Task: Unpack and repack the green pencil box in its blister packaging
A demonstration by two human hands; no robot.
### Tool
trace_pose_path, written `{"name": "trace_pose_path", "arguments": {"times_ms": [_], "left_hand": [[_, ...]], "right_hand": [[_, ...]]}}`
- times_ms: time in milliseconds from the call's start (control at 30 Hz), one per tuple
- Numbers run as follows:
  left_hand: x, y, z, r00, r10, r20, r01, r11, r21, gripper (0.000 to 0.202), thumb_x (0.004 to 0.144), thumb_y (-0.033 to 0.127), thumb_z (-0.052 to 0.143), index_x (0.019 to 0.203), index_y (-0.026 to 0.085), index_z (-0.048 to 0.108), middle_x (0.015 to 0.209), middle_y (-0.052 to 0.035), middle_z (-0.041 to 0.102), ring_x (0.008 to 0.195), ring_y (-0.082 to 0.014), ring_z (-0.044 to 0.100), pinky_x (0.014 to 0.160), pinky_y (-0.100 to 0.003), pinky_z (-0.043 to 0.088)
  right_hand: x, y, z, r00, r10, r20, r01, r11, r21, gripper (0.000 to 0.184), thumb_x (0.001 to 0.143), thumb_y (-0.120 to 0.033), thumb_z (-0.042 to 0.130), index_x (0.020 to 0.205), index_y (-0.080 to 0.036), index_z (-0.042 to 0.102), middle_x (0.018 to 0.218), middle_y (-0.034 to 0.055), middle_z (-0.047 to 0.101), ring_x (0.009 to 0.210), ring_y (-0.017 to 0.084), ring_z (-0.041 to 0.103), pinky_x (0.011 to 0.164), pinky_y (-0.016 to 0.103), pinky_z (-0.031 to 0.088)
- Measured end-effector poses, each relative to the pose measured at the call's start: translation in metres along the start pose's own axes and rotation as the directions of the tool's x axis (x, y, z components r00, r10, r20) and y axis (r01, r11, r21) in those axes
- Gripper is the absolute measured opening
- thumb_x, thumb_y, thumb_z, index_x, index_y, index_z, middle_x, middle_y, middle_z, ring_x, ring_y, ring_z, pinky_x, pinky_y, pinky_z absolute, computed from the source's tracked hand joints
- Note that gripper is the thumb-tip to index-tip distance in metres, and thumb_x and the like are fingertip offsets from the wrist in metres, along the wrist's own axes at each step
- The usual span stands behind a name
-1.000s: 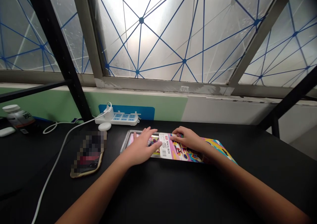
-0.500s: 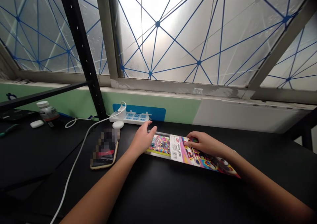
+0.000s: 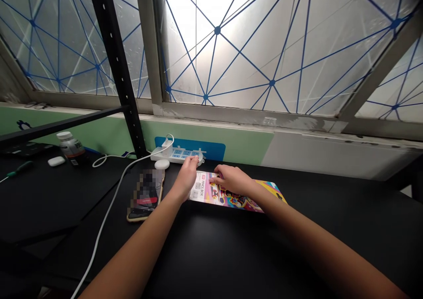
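Note:
A colourful printed cardboard sleeve (image 3: pixel 239 199) marked "PENCIL BOX" lies on the black table, with its label end to the left. My right hand (image 3: pixel 233 180) grips the sleeve from above, its fingers bent over the far edge and the thumb on the printed face. At the sleeve's left end, my left hand (image 3: pixel 187 180) is closed with its fingers drawn together at the end of the pencil box. The pencil box itself is hidden by the sleeve and my left hand.
Left of my left hand lies a phone (image 3: pixel 147 197), partly blurred, with a white round case (image 3: pixel 161 164) behind it. A power strip (image 3: pixel 178 155) stands by the wall. Its white cable (image 3: pixel 114 197) crosses the table. A bottle (image 3: pixel 71 148) and a green-handled screwdriver (image 3: pixel 24 167) are farther left.
My right hand and the sleeve have moved left, covering the pencil box that showed before. My left hand's fingers, spread earlier, have closed. The view has shifted slightly.

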State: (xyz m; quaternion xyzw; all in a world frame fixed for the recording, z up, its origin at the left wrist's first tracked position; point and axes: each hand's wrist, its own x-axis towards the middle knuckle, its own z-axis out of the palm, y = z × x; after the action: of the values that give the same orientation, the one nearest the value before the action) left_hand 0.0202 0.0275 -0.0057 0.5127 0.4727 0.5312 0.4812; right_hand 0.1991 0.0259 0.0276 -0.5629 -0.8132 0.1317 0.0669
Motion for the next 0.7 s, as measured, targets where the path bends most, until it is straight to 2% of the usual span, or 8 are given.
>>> {"name": "trace_pose_path", "arguments": {"times_ms": [100,267,367,433,467,567,633,700], "left_hand": [[0.001,0.002,-0.004,0.999,-0.039,0.028,0.04,0.999,-0.022,0.038,0.099,0.051,0.043,0.116,0.02,0.058,0.128,-0.0145,0.066,0.124,-0.0287,0.059,0.102,-0.042,0.044],[0.004,0.001,-0.01,0.998,-0.065,0.002,0.065,0.997,-0.031,0.044,0.101,0.054,0.036,0.121,0.021,0.056,0.138,-0.0159,0.06,0.134,-0.0293,0.05,0.109,-0.045,0.038],[0.003,-0.001,-0.005,0.998,-0.055,0.006,0.055,0.998,-0.026,0.05,0.102,0.056,0.03,0.126,0.018,0.054,0.138,-0.0176,0.06,0.133,-0.0281,0.052,0.108,-0.043,0.039],[0.0,-0.002,-0.002,0.999,-0.035,0.021,0.035,0.999,-0.009,0.056,0.102,0.059,0.025,0.128,0.018,0.053,0.136,-0.0175,0.062,0.131,-0.0273,0.054,0.107,-0.041,0.041],[-0.001,-0.002,0.0,0.999,-0.023,0.027,0.023,1.0,0.009,0.058,0.102,0.06,0.024,0.129,0.018,0.053,0.135,-0.017,0.063,0.131,-0.0273,0.054,0.108,-0.042,0.041],[-0.002,-0.002,-0.001,0.999,0.011,0.038,-0.014,0.995,0.094,0.064,0.101,0.062,0.018,0.133,0.018,0.051,0.136,-0.0169,0.062,0.132,-0.0284,0.054,0.107,-0.043,0.04],[-0.001,-0.002,-0.003,0.998,0.036,0.056,-0.045,0.983,0.178,0.062,0.103,0.058,0.015,0.134,0.017,0.05,0.135,-0.0172,0.062,0.129,-0.029,0.056,0.105,-0.043,0.042],[-0.003,-0.004,-0.003,0.992,0.068,0.105,-0.096,0.954,0.284,0.051,0.102,0.051,0.028,0.129,0.017,0.055,0.131,-0.0161,0.064,0.125,-0.0308,0.058,0.104,-0.044,0.042]], "right_hand": [[-0.017,0.023,-0.011,0.999,0.035,0.002,-0.035,0.998,0.045,0.059,0.087,-0.071,0.049,0.117,-0.023,0.066,0.12,0.0121,0.07,0.104,0.032,0.065,0.084,0.037,0.047],[-0.063,0.095,-0.029,0.99,0.139,-0.016,-0.135,0.979,0.153,0.061,0.083,-0.069,0.054,0.121,-0.023,0.065,0.127,0.0108,0.068,0.114,0.032,0.063,0.095,0.038,0.05],[-0.082,0.123,-0.023,0.963,0.25,-0.098,-0.224,0.95,0.218,0.061,0.092,-0.064,0.035,0.13,-0.022,0.057,0.132,0.0129,0.065,0.118,0.032,0.062,0.097,0.042,0.05],[-0.087,0.126,-0.011,0.945,0.293,-0.145,-0.251,0.935,0.25,0.063,0.097,-0.059,0.02,0.133,-0.021,0.054,0.133,0.0139,0.063,0.119,0.031,0.061,0.097,0.042,0.05],[-0.086,0.124,-0.005,0.942,0.296,-0.157,-0.25,0.933,0.258,0.063,0.097,-0.059,0.019,0.132,-0.02,0.055,0.133,0.0138,0.063,0.119,0.03,0.061,0.097,0.041,0.05],[-0.082,0.112,0.008,0.953,0.257,-0.16,-0.214,0.945,0.246,0.056,0.093,-0.063,0.039,0.12,-0.02,0.063,0.128,0.0125,0.066,0.117,0.031,0.061,0.099,0.04,0.048],[-0.081,0.106,0.009,0.958,0.237,-0.159,-0.198,0.954,0.225,0.05,0.09,-0.061,0.048,0.112,-0.02,0.066,0.122,0.0126,0.068,0.112,0.032,0.062,0.097,0.042,0.047],[-0.081,0.104,0.007,0.958,0.228,-0.173,-0.19,0.959,0.209,0.047,0.09,-0.06,0.048,0.109,-0.02,0.066,0.116,0.0128,0.069,0.107,0.031,0.063,0.095,0.044,0.047]]}}
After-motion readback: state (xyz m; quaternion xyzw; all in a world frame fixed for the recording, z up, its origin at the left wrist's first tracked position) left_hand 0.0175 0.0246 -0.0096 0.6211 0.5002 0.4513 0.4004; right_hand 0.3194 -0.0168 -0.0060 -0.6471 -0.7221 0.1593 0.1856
